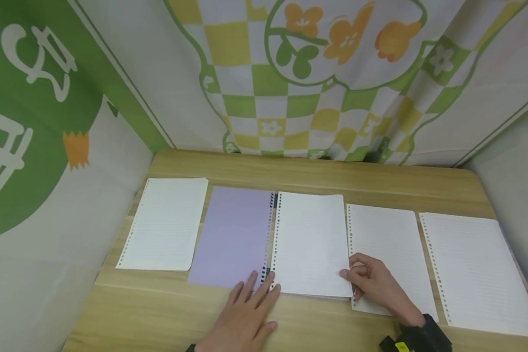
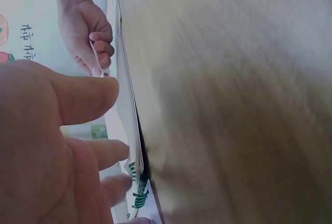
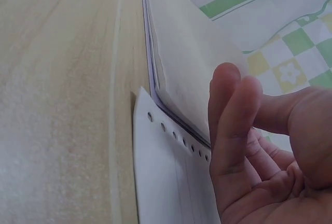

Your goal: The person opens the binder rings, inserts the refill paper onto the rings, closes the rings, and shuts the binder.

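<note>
A ring-bound notebook lies open, with its purple cover (image 1: 233,234) on the left and a stack of white pages (image 1: 309,239) on the right. My left hand (image 1: 245,313) rests with spread fingers across the lower end of the green ring binding (image 2: 140,198). At the lower right edge of the stack, my right hand (image 1: 376,283) pinches a page between thumb and curled fingers. The left wrist view also shows that hand (image 2: 85,32) gripping the thin paper edge. Under the right hand lies a loose punched lined sheet (image 1: 387,244), its holes (image 3: 175,135) beside the notebook.
Another lined sheet (image 1: 162,222) lies left of the purple cover, and a further one (image 1: 479,264) at the far right. All are on a wooden table (image 1: 308,171). A patterned curtain (image 1: 272,102) hangs behind the table, with fabric walls at both sides.
</note>
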{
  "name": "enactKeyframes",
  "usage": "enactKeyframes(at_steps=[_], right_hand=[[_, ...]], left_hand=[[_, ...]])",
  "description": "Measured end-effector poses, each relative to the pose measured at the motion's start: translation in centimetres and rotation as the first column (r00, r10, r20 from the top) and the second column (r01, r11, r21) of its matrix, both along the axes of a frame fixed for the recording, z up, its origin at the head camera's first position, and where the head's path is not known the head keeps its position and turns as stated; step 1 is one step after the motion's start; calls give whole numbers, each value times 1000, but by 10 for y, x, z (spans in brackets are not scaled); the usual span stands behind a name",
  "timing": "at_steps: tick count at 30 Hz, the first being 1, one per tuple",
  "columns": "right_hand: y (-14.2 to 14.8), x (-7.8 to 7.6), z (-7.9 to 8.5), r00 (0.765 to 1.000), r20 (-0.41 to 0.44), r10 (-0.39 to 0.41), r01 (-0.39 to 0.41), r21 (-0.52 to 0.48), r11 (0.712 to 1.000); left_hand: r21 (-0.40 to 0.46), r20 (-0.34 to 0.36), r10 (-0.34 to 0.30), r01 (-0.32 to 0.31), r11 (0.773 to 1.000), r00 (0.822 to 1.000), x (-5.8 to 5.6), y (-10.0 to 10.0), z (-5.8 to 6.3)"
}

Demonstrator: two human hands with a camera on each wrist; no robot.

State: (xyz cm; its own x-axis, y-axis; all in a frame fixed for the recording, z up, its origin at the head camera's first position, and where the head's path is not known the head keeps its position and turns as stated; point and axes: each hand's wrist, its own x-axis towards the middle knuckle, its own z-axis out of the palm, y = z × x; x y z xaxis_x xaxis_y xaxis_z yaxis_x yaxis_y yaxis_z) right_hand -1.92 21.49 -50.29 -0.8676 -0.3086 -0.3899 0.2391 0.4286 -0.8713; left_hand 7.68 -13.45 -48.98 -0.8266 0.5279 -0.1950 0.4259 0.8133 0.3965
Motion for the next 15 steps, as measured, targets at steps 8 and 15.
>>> enactKeyframes(at_steps=[8,15], right_hand=[[2,0,1,1000,-6,15,-15,2,1000],[2,0,1,1000,-8,23,-23,8,1000]], left_hand=[[0,9,22,-22,1000,1000,3,3,-2],[-46,16,22,-21,999,1000,7,2,1]])
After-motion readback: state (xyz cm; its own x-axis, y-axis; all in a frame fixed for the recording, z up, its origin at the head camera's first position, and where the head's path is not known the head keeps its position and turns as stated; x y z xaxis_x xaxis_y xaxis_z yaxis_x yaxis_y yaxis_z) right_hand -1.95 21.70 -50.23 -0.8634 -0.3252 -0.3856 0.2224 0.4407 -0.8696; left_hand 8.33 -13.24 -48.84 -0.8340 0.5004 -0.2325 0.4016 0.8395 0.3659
